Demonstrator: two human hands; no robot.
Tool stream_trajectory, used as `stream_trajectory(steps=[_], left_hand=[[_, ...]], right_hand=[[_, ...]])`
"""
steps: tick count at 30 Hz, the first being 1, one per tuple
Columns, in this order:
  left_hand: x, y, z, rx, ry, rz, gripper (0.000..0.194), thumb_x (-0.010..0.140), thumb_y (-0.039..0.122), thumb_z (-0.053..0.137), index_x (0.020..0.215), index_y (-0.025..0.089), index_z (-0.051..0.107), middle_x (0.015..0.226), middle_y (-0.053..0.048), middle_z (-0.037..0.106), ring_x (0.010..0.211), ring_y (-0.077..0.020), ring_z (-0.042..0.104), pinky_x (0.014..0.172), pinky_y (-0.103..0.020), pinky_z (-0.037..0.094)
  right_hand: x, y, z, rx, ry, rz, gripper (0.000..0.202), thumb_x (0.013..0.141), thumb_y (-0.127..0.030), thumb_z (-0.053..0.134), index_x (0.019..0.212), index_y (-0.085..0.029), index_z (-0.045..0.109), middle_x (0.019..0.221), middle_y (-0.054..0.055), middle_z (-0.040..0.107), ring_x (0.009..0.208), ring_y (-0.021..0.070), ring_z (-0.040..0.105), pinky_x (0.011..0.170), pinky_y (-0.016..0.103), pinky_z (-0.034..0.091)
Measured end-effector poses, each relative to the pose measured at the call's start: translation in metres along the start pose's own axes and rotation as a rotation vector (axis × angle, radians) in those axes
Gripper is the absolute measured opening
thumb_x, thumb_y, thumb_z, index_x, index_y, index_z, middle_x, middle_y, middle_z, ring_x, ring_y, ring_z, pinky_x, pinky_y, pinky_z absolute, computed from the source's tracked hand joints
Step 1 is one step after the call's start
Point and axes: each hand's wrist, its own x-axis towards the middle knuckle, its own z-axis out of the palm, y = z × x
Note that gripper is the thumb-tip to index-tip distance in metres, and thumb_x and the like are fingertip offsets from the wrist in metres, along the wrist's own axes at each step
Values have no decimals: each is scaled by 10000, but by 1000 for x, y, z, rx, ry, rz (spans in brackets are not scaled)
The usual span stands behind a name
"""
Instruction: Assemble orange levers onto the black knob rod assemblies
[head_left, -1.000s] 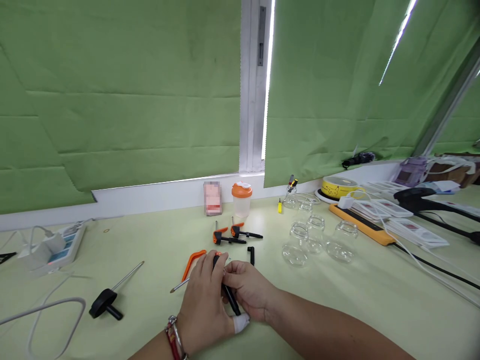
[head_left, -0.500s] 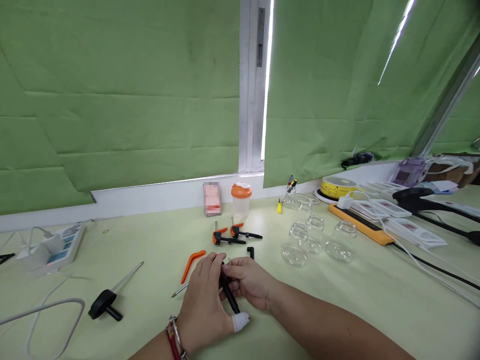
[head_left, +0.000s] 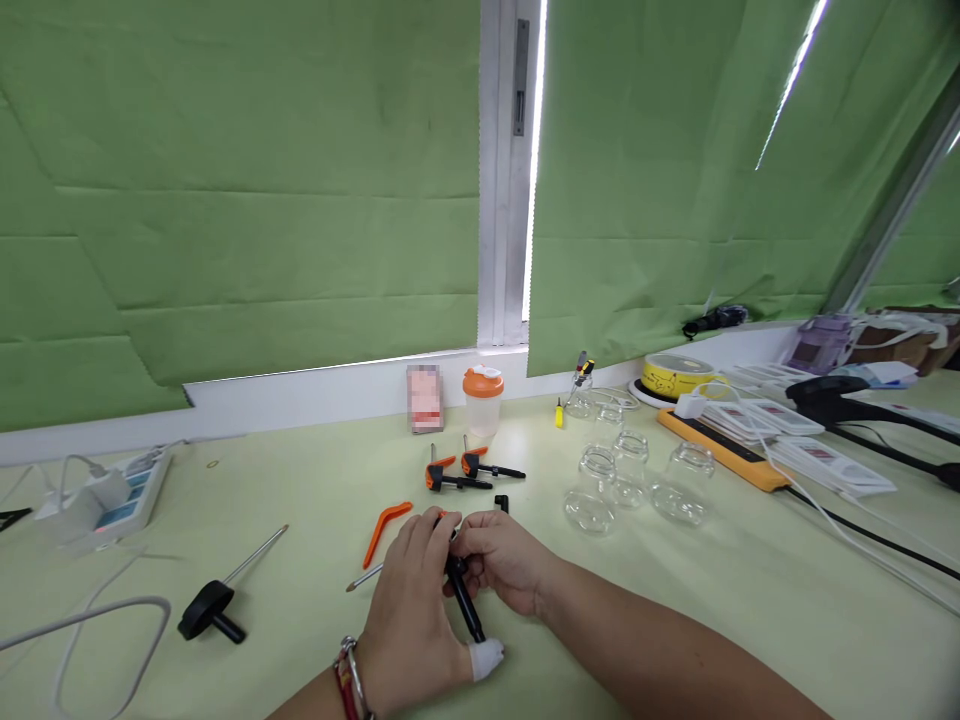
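Note:
My left hand (head_left: 416,600) is closed around a black rod-shaped part (head_left: 466,605), with its bandaged thumb at the part's near end. At the far end of this part, the fingers of my right hand (head_left: 504,560) are pinched together on it. A bit of orange shows by the left fingertips; what else the fingers cover is hidden. Beside my left hand lie an orange angled lever (head_left: 385,530) and a metal shaft (head_left: 365,577), partly under the hand. A small black piece (head_left: 502,503) rests just beyond my right hand.
Farther back lie two black-and-orange tools (head_left: 457,481) with metal rods. An orange-lidded cup (head_left: 482,402) stands by the wall. Several glass jars (head_left: 590,500) are on the right, near an orange power strip (head_left: 724,450). At left are a black-handled tool (head_left: 208,610) and white cables (head_left: 112,608).
Both hands have shifted very slightly, and the black part has moved a little right and nearer me. A bit of orange now shows at the left fingertips.

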Motion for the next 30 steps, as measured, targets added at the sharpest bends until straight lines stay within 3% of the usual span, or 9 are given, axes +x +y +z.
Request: stream_trajectory(steps=[8, 16, 25, 30], left_hand=[[3, 1, -3, 16, -85, -33, 983, 437, 439, 768, 1305, 189, 382, 1311, -174, 431, 1195, -423, 415, 954, -595, 400], [-2, -3, 3, 42, -31, -13, 1023, 473, 434, 755, 1350, 192, 287, 1367, -186, 375, 1256, -427, 365, 981, -599, 384], [1, -1, -2, -37, -7, 3, 976, 487, 412, 750, 1313, 198, 277, 1307, -172, 420, 1207, -393, 432, 971, -574, 406], [2, -3, -2, -30, -1, -12, 931, 475, 405, 753, 1276, 184, 334, 1291, -169, 441, 1183, -383, 455, 952, -556, 431]], right_hand=[[-3, -3, 3, 6, 60, -25, 216, 542, -205, 687, 583, -161, 480, 522, -1, 587, 488, 155, 609, 417, 217, 306], [-2, -3, -1, 21, -61, 21, 184, 610, -262, 677, 693, -130, 581, 636, 50, 659, 545, 177, 640, 449, 234, 352], [0, -5, -2, 48, 29, -15, 136, 622, -225, 612, 607, -154, 497, 513, 11, 584, 490, 174, 619, 420, 230, 342], [0, -6, -6, -13, -1, 14, 188, 592, -261, 676, 623, -133, 542, 601, 47, 644, 479, 144, 601, 400, 220, 372]])
